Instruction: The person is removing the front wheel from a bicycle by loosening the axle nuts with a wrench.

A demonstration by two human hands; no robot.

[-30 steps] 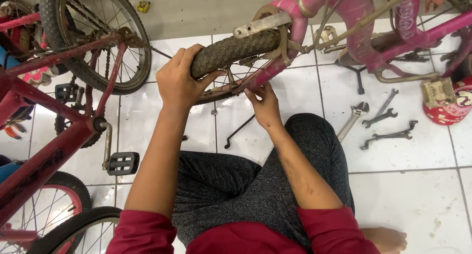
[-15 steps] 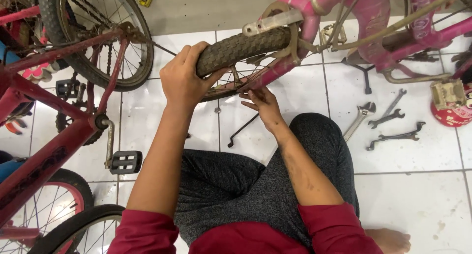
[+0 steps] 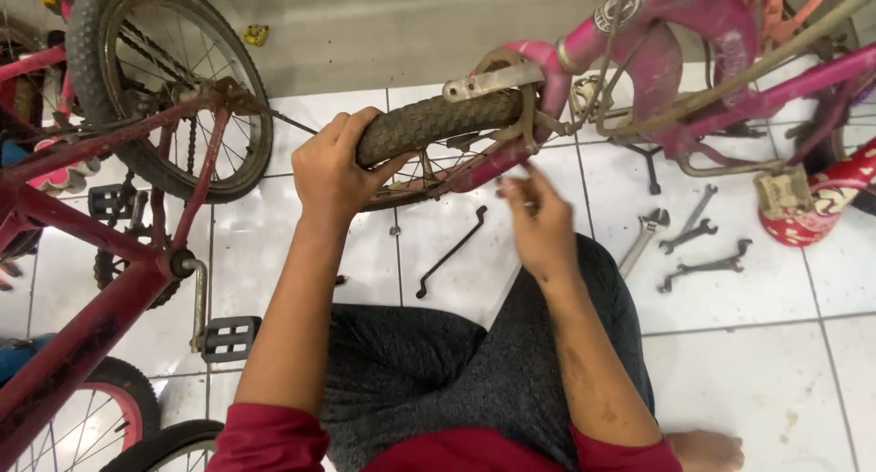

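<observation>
Gripping the worn, knobbly black rubber tyre [image 3: 438, 120] of the small pink bicycle's wheel, the left hand [image 3: 333, 175] was wrapped over the tread with its fingers curled round the top and its thumb underneath, seemingly to hold the wheel steady. The wheel sat between the pink painted steel frame tubes [image 3: 639, 43], under a dull metal mudguard [image 3: 493, 79], above the white tiled floor [image 3: 748, 381] near the grey wall at the floor's far edge. The right hand [image 3: 538, 221] hovered just below the rim and the frame, fingers loosely spread and blurred; it grasped nothing that could be made out, and whether a small part lay between the fingertips could not be told. A bent black metal rod [image 3: 452, 251] lay on the tiles between the two forearms, within easy reach. Towards the floor's right edge three steel wrenches [image 3: 689, 239] lay side by side, apparently set down there to be handy. At the left edge stood a red bicycle [image 3: 100, 207] with its chain, its rear wheel and a black pedal [image 3: 230, 337] close to the person's knee, well apart from the held tyre.
</observation>
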